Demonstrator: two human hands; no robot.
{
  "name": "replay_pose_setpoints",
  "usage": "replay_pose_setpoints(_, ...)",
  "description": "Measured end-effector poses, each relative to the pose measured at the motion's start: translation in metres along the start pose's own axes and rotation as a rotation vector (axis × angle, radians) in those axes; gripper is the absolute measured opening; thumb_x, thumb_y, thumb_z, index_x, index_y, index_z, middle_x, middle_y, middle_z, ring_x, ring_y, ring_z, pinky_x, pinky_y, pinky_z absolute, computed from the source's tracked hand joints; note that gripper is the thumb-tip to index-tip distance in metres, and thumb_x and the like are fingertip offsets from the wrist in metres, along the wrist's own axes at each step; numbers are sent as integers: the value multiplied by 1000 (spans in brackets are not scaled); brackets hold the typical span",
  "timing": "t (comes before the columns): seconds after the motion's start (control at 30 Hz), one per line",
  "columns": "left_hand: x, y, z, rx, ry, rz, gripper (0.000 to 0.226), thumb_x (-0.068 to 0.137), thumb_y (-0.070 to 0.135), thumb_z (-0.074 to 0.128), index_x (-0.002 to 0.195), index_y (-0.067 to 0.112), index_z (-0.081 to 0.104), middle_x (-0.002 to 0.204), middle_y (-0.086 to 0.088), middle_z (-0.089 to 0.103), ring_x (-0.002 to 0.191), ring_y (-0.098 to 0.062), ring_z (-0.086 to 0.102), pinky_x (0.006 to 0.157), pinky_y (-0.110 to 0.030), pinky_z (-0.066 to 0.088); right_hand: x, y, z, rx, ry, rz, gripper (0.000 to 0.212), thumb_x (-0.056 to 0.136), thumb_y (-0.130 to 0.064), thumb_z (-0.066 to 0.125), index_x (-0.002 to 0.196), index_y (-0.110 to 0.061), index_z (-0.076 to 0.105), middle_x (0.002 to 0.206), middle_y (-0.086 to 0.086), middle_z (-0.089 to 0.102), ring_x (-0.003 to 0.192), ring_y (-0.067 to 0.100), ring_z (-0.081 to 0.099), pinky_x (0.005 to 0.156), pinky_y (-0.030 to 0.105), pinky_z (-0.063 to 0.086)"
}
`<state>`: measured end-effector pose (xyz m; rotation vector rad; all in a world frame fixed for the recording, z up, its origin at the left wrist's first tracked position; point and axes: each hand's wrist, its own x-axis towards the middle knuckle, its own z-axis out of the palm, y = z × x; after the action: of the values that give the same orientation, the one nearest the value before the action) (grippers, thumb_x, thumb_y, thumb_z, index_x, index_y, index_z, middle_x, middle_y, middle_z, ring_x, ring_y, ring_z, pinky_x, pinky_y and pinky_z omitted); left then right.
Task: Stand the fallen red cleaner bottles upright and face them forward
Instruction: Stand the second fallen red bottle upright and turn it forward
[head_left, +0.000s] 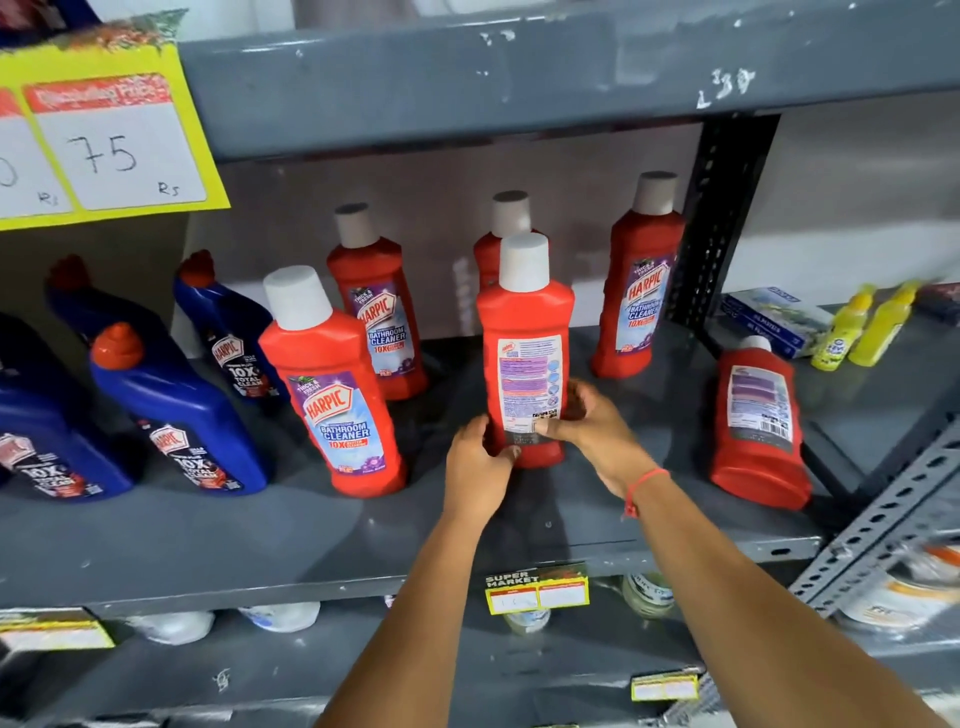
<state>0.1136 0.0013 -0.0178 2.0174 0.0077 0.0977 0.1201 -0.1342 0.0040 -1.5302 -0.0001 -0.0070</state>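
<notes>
Both my hands grip the base of an upright red cleaner bottle (524, 358) at the middle of the grey shelf (208, 540); its back label faces me. My left hand (480, 462) holds its lower left side, my right hand (587, 426) its lower right. Three red bottles stand with front labels forward: one at front left (332, 395), one behind it (376, 312), one at the back right (641, 280). Another red bottle (491, 244) stands partly hidden behind the held one. At the right a red bottle (756, 421) lies on the shelf, back label up.
Several blue cleaner bottles (171, 410) stand at the left. A dark perforated upright post (722, 223) bounds the bay on the right, with yellow bottles (857, 327) and a blue box (774, 319) beyond it. A yellow price sign (104, 140) hangs at upper left.
</notes>
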Motion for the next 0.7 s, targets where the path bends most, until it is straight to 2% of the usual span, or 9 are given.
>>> replay_pose_setpoints(0.13, 3, 4, -7, -129, -97, -16, 38, 78, 0, 56, 112, 17, 54, 117, -5, 62, 106, -16, 56, 96, -33, 44, -18, 20, 22, -20, 369, -53, 37, 71, 0, 70, 99, -14, 50, 102, 8, 63, 91, 16, 60, 81, 28, 49)
replay_pose_setpoints(0.23, 1, 3, -9, -179, -98, -37, 36, 77, -1, 58, 108, 16, 55, 113, -6, 65, 102, -18, 59, 95, -35, 46, -27, 31, 36, -140, 482, -65, 37, 74, -2, 66, 109, -9, 56, 108, 12, 67, 96, 20, 61, 87, 26, 46)
replay_pose_setpoints(0.3, -1, 0, -10, -196, -72, -46, 36, 76, 0, 60, 108, 15, 55, 109, -6, 65, 100, -17, 60, 93, -34, 47, -29, 34, 41, -193, 423, -57, 49, 72, -1, 64, 119, -14, 53, 111, 8, 67, 101, 21, 61, 90, 26, 47)
replay_pose_setpoints(0.33, -3, -2, -11, -200, -58, -44, 35, 76, -1, 60, 106, 16, 55, 107, -5, 64, 98, -17, 59, 91, -33, 47, -29, 34, 42, -197, 372, -51, 57, 70, -1, 65, 123, -17, 50, 110, 5, 67, 101, 20, 61, 89, 21, 47)
replay_pose_setpoints(0.4, -6, -5, -13, -215, -40, -32, 33, 76, -3, 56, 99, 20, 57, 101, -1, 64, 95, -13, 59, 83, -25, 46, -31, 35, 45, -134, 282, -47, 72, 67, -1, 68, 130, -19, 39, 108, -5, 62, 99, 13, 58, 77, 1, 43)
replay_pose_setpoints(0.47, -9, -7, -16, -237, -28, -37, 39, 76, -9, 47, 93, 24, 59, 97, 1, 65, 92, -12, 59, 78, -19, 45, -31, 36, 46, -73, 264, -40, 79, 65, -3, 73, 131, -19, 31, 107, -10, 55, 98, 10, 54, 67, -7, 38)
replay_pose_setpoints(0.57, -14, -7, -18, -311, -35, -73, 48, 76, -14, 36, 86, 25, 63, 92, -2, 67, 88, -14, 62, 78, -25, 50, -28, 35, 43, -143, 254, -10, 81, 63, -11, 78, 127, -19, 29, 106, -9, 52, 96, 12, 54, 67, 0, 39)
replay_pose_setpoints(0.63, -17, -5, -19, -360, -53, -108, 50, 79, -14, 33, 80, 26, 63, 86, 4, 68, 81, -7, 64, 70, -19, 51, -26, 32, 37, -215, 206, 24, 83, 62, -15, 79, 129, -20, 29, 107, -9, 52, 98, 13, 54, 80, 16, 41)
replay_pose_setpoints(0.7, -19, -5, -20, -390, -71, -132, 51, 80, -13, 32, 77, 27, 63, 80, 10, 67, 71, 1, 66, 61, -13, 50, -24, 30, 31, -241, 128, 47, 82, 62, -17, 78, 129, -22, 32, 110, -8, 54, 102, 14, 54, 86, 25, 42)
